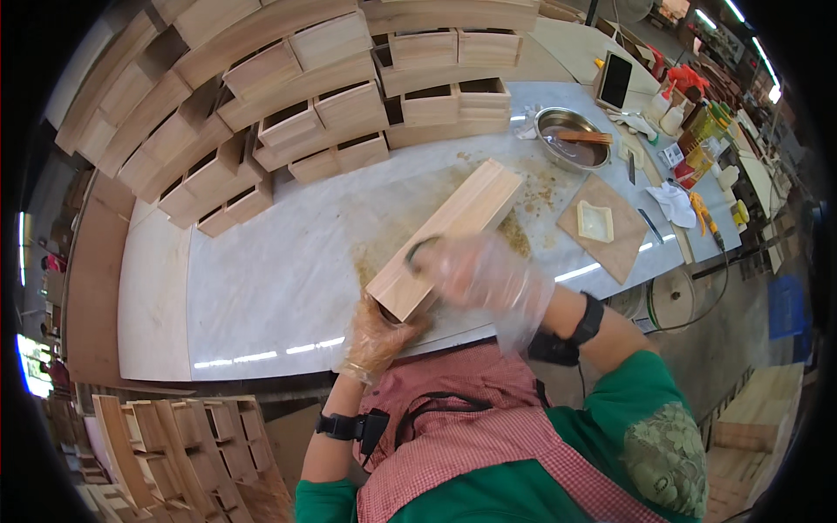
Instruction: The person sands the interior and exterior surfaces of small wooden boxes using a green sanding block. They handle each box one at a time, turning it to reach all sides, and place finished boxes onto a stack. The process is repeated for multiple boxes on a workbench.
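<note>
A long pale wooden box lies slantwise over the worktable, its near end toward me. My left hand, in a clear plastic glove, is closed around that near end. Over the box's upper face is my right hand, also gloved and smeared by motion. Its fingers are curled on a small thing with a dark curved edge, pressed to the wood; its kind cannot be made out. Brown wet stains mark the tabletop around the box.
Wooden drawer units stand stacked at the back left. A steel bowl of brown liquid holds a wooden-handled brush. At right, a board bears a small square dish. Bottles, a phone and cloths crowd the right edge.
</note>
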A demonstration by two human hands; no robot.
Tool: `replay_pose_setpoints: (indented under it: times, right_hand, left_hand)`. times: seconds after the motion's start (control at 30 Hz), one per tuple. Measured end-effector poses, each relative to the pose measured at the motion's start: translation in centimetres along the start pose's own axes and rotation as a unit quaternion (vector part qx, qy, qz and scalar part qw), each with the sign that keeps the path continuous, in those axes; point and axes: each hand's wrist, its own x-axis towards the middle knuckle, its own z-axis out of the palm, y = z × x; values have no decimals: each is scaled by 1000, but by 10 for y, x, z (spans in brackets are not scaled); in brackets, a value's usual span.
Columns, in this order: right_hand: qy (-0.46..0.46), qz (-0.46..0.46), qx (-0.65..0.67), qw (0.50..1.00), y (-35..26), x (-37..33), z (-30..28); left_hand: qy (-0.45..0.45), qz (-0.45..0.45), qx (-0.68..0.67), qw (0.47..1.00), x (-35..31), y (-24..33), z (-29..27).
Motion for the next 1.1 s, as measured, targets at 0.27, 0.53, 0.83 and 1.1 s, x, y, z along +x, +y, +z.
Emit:
replay_pose_setpoints:
  times: [0.27,0.53,0.83,1.1]
  right_hand:
    - [60,114,-70,989,95,-20,14]
    - [-49,156,-81,983,55,9,8]
    - [40,88,-53,994,53,-7,48]
    - [-20,47,-90,995,32,-7,24]
  left_hand:
    - [52,83,54,994,1,-11,4]
    - [53,45,34,997,-6,-13,-1]
    - [34,37,30,998,3,-6,3]
    - [60,65,-45,995,-1,-9,6]
